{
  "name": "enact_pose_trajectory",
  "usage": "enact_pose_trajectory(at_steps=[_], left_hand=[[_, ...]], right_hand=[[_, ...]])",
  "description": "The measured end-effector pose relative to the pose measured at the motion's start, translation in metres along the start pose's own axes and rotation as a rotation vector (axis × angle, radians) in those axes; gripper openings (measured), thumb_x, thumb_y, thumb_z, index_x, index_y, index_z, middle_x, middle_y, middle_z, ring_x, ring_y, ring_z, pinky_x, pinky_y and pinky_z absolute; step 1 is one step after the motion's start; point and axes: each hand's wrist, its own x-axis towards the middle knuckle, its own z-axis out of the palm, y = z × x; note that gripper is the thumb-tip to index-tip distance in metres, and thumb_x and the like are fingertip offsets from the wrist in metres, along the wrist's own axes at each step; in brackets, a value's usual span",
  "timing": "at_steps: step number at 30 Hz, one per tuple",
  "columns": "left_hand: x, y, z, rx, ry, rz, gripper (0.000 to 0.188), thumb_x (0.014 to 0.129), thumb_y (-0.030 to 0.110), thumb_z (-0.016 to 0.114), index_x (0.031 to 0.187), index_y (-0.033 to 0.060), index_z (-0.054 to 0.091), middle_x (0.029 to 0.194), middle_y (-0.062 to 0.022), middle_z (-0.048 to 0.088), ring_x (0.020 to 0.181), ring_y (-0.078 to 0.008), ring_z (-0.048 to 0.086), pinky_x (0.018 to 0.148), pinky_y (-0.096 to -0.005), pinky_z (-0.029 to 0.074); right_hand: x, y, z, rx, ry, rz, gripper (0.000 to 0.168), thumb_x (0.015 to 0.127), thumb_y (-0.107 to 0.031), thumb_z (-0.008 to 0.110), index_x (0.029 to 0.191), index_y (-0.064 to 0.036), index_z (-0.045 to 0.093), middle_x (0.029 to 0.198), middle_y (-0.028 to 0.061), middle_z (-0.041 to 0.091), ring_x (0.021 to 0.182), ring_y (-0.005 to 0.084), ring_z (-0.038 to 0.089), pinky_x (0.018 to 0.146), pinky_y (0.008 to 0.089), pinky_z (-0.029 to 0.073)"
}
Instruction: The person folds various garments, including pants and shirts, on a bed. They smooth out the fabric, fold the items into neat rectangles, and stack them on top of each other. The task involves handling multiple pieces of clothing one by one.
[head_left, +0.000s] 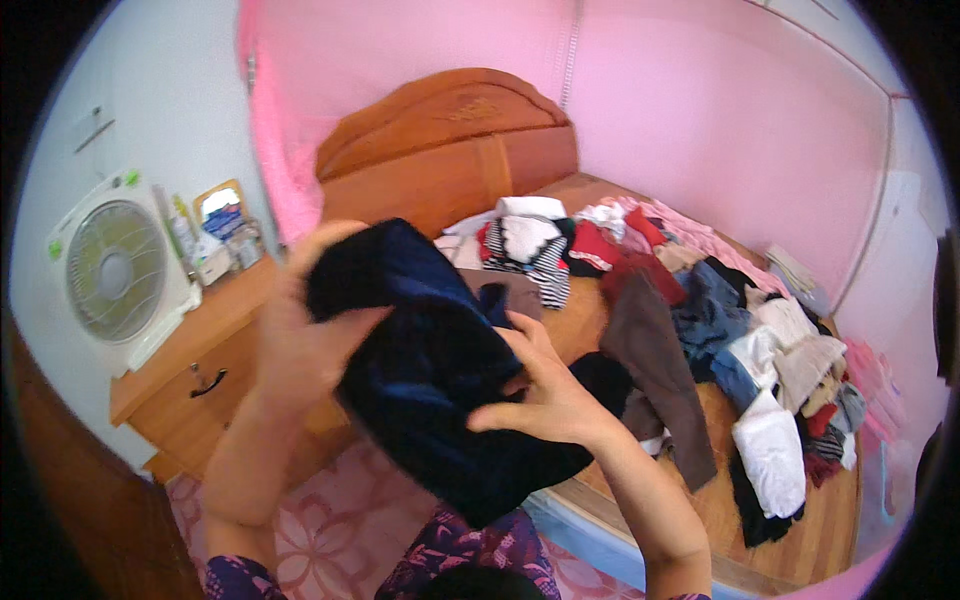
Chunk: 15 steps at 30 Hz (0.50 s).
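Note:
A dark navy velvety garment is held up in front of me between both hands. My left hand grips its upper left side, thumb in front and the other fingers partly hidden behind the cloth. On the garment's right side, my right hand pinches the fabric, its thumb and fingers around a fold. Behind it, a brown garment lies spread on the wooden bed boards, with a black cloth beside it. Black-and-white striped clothing lies farther back, near a red garment.
Heaped clothes, including blue denim and a white folded garment, cover the bed's right side. A wooden headboard stands behind. At left, a box fan and small items stand on a wooden cabinet. Pink netting surrounds the bed.

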Motion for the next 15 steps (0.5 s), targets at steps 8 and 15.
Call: enact_pose_trajectory(at_steps=[8, 15], left_hand=[[-0.034, 0.161, -0.101, 0.771, 0.454, 0.512, 0.049, 0.086, 0.030, 0.065, 0.124, 0.0013, 0.052, 0.106, -0.0067, 0.059, 0.092, -0.0142, 0.057, 0.081, -0.0259, 0.047], [-0.031, 0.142, -0.177, 0.527, 0.302, -0.088, 0.066, 0.068, 0.037, 0.085, 0.114, -0.0002, 0.057, 0.093, -0.0080, 0.065, 0.083, -0.0154, 0.064, 0.076, -0.0285, 0.053]], right_hand=[[0.101, -0.104, 0.120, 0.346, -0.051, -0.370, 0.023, 0.079, -0.005, 0.069, 0.101, -0.007, 0.064, 0.092, 0.0146, 0.064, 0.089, 0.0199, 0.063, 0.074, 0.0334, 0.051], [0.114, -0.110, 0.086, 0.271, -0.166, -0.254, 0.019, 0.078, -0.001, 0.070, 0.097, -0.004, 0.067, 0.080, 0.0026, 0.063, 0.075, 0.0131, 0.060, 0.067, 0.0271, 0.048]])
